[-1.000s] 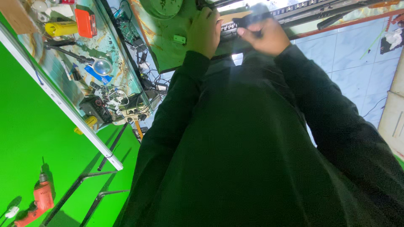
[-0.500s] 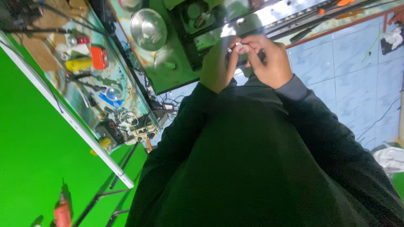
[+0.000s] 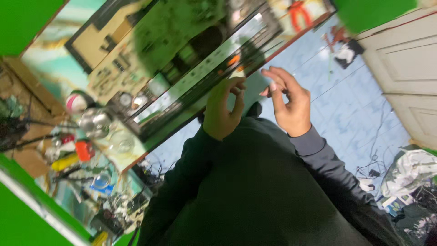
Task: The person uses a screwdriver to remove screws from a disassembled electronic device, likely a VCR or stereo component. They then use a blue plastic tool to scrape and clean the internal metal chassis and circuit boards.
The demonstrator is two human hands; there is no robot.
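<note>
Your left hand [image 3: 223, 111] and right hand [image 3: 289, 102] hover half-curled, holding nothing, at the desk [image 3: 132, 157] edge. Long dark chassis [image 3: 205, 82] lies at 11 o'clock: probably stiff, heavy, fragile boards; grip the frame ends.

Two bare hands, the left hand [image 3: 221, 113] and the right hand [image 3: 288, 102]; one orange box-shaped tool [image 3: 84, 150]; one yellow cylindrical tool [image 3: 65, 162]; one white panelled door [image 3: 405, 68]

Your left hand [image 3: 221, 114] and right hand [image 3: 289, 102] are up near the edge of the long workbench [image 3: 150, 141], fingers curled, close together but not touching. An orange box [image 3: 84, 150] and yellow tool [image 3: 65, 161] lie on the bench.
</note>
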